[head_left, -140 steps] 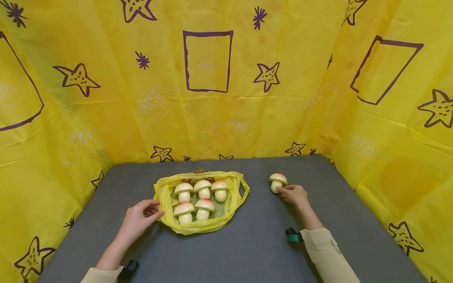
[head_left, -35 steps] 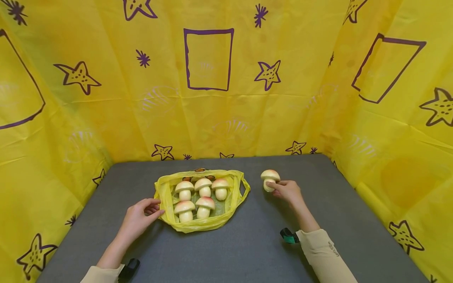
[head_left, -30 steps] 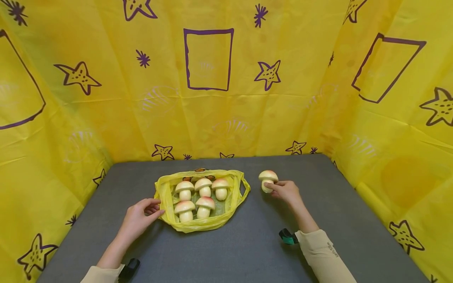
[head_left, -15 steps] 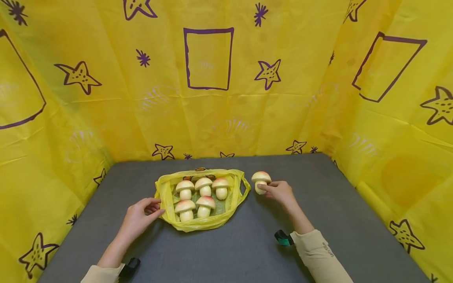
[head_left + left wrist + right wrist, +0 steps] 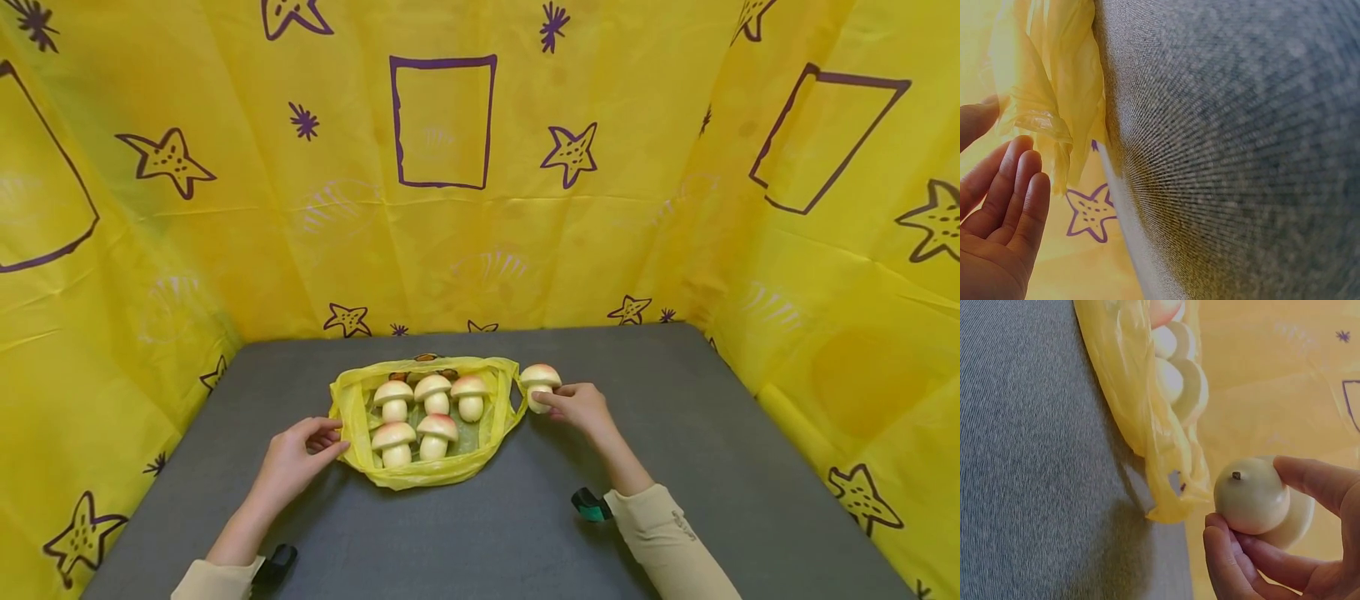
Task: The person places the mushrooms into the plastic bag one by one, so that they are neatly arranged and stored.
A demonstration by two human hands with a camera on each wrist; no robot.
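A yellow plastic bag [image 5: 442, 472] lies spread on the grey table [image 5: 525, 533] with several cream toy mushrooms [image 5: 433, 393] standing on it. My right hand [image 5: 573, 406] pinches the stem of another toy mushroom [image 5: 538, 379] just at the bag's right handle; the right wrist view shows that mushroom [image 5: 1252, 496] between thumb and fingers, next to the bag [image 5: 1141, 406]. My left hand [image 5: 300, 454] rests at the bag's left edge, fingers loosely bent, thumb touching the plastic [image 5: 1054, 106].
Yellow sheeting [image 5: 450, 208] with purple stars and rectangles walls the table at the back and both sides. Bare grey tabletop stretches in front of and to the right of the bag.
My right hand has carried the mushroom leftward from the open table to the bag's right edge. The left hand has stayed at the bag.
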